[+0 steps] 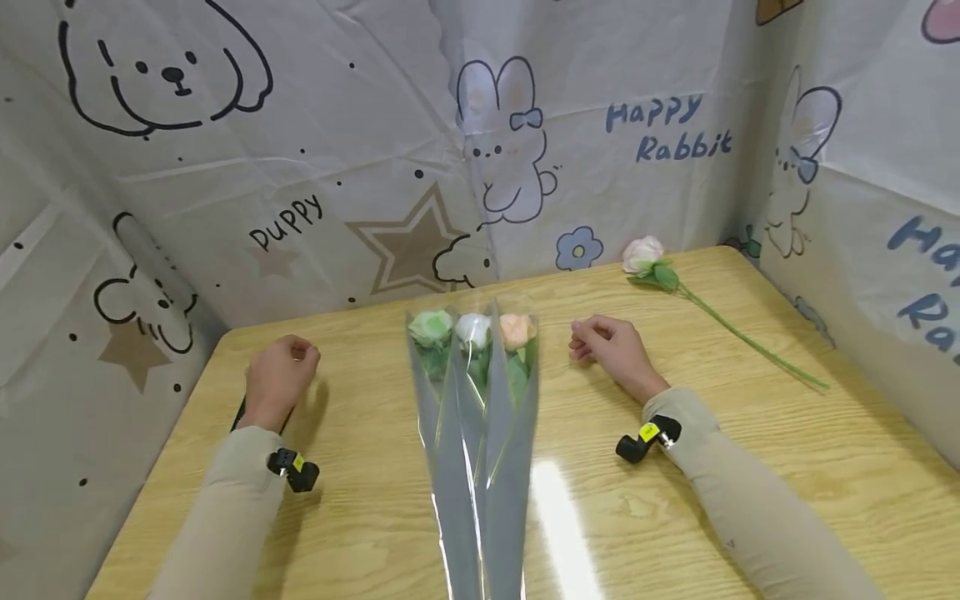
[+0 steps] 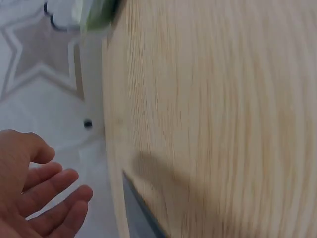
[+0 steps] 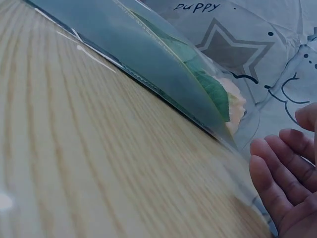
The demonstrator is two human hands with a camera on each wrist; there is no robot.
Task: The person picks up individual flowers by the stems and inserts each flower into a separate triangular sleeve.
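My left hand (image 1: 279,379) hovers over the left side of the table, its fingers loosely bent around nothing. Under that wrist lies a dark, pointed flat thing (image 2: 140,210), mostly hidden in the head view. Between the hands, three artificial flowers lie side by side in grey sleeves with clear fronts (image 1: 510,483): a green one (image 1: 431,327), a white one (image 1: 473,330) and a peach one (image 1: 516,330). To their right is my right hand (image 1: 618,354), apart from the sleeves, fingers relaxed and holding nothing. The peach flower (image 3: 237,105) shows beyond its leaf in the right wrist view.
A loose pale pink flower (image 1: 643,254) with a long green stem (image 1: 750,333) lies at the back right of the wooden table (image 1: 360,500). Printed cloth (image 1: 300,167) hangs behind the table and along both sides. Each sleeve cuff carries a small black camera (image 1: 295,469).
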